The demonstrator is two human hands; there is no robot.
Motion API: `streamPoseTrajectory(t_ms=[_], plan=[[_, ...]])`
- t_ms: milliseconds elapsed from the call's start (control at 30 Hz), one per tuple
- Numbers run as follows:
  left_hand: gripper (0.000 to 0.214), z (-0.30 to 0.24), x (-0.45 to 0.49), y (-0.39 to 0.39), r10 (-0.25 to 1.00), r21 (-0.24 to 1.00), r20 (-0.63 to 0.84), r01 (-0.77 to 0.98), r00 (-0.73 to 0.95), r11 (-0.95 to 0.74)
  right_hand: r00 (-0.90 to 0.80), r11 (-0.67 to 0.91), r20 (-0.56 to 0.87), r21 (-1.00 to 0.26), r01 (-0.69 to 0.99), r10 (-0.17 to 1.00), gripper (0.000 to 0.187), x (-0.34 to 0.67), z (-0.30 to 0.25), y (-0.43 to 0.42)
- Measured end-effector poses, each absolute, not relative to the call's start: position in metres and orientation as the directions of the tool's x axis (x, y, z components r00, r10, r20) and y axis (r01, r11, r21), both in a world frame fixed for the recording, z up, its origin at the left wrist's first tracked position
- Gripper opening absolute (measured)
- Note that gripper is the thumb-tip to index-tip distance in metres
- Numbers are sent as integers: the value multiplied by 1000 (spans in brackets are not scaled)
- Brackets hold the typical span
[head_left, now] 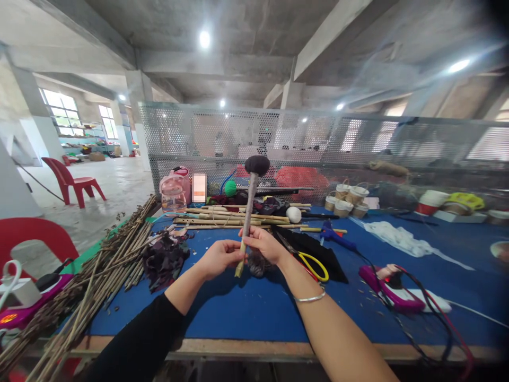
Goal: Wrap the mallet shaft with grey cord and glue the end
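Note:
A stick with a dark round head (256, 165) stands nearly upright in front of me, leaning slightly right. Its upper shaft is wrapped in something grey, and the lower end is bare and yellowish. My left hand (221, 258) pinches the shaft close to that bare end. Just above, my right hand (264, 244) is closed on the same shaft with thumb and fingers. A grey fuzzy ball (258, 265) is partly hidden beneath my right hand. Scissors with yellow handles (314, 267) lie on black cloth (332, 258) to the right.
On the blue tabletop (238, 318), dry stalks (123, 249) spread along the left beside crumpled dark cloth (165, 260). Bamboo sticks (238, 217) lie behind my hands. A blue glue gun (336, 236), a purple power strip (392, 292) and cables occupy the right. A perforated metal screen (238, 132) borders the back.

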State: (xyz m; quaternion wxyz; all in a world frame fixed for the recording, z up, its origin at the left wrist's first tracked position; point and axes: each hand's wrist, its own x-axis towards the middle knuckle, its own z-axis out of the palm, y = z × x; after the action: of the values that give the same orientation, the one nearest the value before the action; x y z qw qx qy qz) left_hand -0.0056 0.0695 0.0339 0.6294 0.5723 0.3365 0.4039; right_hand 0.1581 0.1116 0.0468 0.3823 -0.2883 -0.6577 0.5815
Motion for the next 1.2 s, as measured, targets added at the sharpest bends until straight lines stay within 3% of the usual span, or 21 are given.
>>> streamPoseTrajectory(t_ms=[67,267,500,667,733,967,1100,1200], plan=[[46,36,-4,67,881,990,19,-132,473,50,-546,149,171,-985,-85,820,37,158,46,112],[48,25,-2,73,956,998,55,4,289,-58,-490,248,237,-968,-43,839,38,152,45,113],[43,32,-6,69,863,999,-14,-33,506,35,-566,150,124,-989,-1,815,35,159,44,113],[37,22,-4,75,953,976,151,111,262,-185,-491,281,234,-959,24,839,32,154,39,115],[35,20,-5,78,962,972,156,141,223,-190,-487,285,238,-958,24,841,33,153,40,114],[37,28,-5,72,893,993,79,47,443,-112,-541,254,207,-967,13,815,30,157,47,110],[35,23,-4,74,943,956,202,157,264,-248,-493,316,248,-947,58,834,25,154,41,115],[33,21,-6,77,962,955,166,208,215,-211,-472,327,258,-943,69,843,26,153,40,116]])
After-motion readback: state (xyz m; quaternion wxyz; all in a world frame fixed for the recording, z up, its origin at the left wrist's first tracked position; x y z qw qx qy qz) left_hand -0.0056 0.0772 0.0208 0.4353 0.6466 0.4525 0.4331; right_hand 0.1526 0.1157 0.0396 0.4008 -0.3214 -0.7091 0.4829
